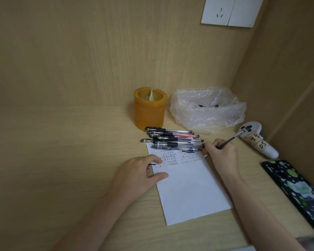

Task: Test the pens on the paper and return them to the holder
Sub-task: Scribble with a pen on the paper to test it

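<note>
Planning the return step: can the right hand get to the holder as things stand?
Probably yes. The holder stands just beyond the pen pile, its mouth uncovered. The right hand, gripping a pen, would only need to lift over the pile.

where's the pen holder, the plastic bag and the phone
pen holder (150, 115), head view, on its orange front wall
plastic bag (212, 118), head view, on its crinkled front side
phone (295, 187), head view, on the middle of its spotted case
</note>
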Demonstrator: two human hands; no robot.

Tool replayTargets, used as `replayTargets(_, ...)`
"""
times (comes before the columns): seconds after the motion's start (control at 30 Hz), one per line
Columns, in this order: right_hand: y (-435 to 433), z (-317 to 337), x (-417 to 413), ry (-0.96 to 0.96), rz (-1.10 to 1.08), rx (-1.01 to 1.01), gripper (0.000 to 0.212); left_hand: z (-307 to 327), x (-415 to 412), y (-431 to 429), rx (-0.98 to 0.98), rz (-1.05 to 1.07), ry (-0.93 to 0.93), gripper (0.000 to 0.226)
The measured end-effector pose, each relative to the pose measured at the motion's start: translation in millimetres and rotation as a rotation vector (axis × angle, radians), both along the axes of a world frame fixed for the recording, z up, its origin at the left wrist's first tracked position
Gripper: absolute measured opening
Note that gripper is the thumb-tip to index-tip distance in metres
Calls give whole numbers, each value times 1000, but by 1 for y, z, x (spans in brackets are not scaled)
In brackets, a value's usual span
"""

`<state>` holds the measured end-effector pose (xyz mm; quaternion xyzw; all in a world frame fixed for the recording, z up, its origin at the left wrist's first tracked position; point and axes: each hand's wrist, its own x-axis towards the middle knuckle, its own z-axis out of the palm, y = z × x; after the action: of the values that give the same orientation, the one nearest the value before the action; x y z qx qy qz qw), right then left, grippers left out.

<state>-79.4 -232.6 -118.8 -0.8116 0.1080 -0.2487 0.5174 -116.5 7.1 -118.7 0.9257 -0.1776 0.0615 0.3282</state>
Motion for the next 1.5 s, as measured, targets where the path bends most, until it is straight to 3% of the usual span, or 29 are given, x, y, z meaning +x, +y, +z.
replayTargets(1.5, 1, -2, 1, 9, 29, -48, 40, -3, 2, 0, -5, 0, -8, 34)
